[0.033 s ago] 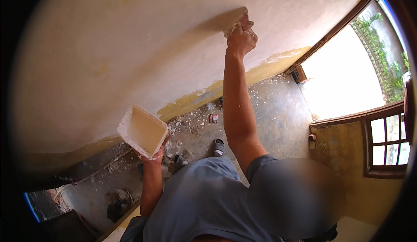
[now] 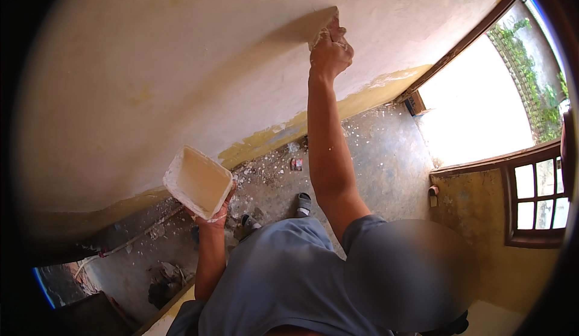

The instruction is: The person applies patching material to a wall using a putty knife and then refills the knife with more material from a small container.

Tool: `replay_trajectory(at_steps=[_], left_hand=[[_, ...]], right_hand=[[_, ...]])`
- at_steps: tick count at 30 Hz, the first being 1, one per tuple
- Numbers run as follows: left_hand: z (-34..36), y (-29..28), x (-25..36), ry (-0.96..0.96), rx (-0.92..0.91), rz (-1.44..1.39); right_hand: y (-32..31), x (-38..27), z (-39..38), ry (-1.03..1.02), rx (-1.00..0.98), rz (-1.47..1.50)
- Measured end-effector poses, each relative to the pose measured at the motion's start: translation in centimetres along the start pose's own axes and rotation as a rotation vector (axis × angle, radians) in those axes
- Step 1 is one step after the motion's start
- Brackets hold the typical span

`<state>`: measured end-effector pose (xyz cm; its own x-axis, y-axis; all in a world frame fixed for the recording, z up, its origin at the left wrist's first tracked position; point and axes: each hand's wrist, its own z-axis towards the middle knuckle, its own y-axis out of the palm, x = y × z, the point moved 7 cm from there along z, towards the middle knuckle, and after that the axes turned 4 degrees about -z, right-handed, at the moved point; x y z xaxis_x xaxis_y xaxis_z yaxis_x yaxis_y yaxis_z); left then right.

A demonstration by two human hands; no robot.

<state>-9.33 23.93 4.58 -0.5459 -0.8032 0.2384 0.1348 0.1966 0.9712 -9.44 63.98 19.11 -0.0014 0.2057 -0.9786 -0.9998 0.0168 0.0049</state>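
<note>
My left hand (image 2: 218, 216) grips a squarish white tub (image 2: 172, 178) from below and its right side. The tub is tilted, with a cream-coloured coating inside and smears of filler on its rim. My right arm is stretched far out, and my right hand (image 2: 333, 54) is closed round a putty knife (image 2: 328, 21). Its pale blade is against or very near the whitish wall (image 2: 199, 53); the handle is hidden in my fist. White filler is smeared on the fingers of both hands. The blade casts a long shadow to the left.
Yellow paint (image 2: 253, 145) shows along the wall's foot. White crumbs (image 2: 274, 170) and a small red packet (image 2: 296, 165) litter the concrete floor. A bright doorway (image 2: 476, 95) opens at the right, near a wood-framed window (image 2: 537, 239). Rubbish (image 2: 166, 282) lies at lower left.
My right hand and the putty knife have shifted slightly left and up along the wall. The left hand and the tub have stayed in place.
</note>
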Motion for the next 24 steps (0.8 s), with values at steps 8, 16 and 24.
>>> replay_trajectory(at_steps=[8, 16, 24], left_hand=[[-0.3, -2.5, 0.4, -0.020, 0.057, -0.029], [-0.2, -2.0, 0.0, -0.050, 0.079, -0.066], [-0.6, -1.5, 0.4, 0.020, 0.017, 0.006]], right_hand=[[-1.2, 3.4, -8.9, -0.852, -0.267, -0.117], [3.3, 10.3, -10.7, -1.008, -0.257, -0.420], [-0.2, 14.0, 0.6, 0.402, 0.110, 0.307]])
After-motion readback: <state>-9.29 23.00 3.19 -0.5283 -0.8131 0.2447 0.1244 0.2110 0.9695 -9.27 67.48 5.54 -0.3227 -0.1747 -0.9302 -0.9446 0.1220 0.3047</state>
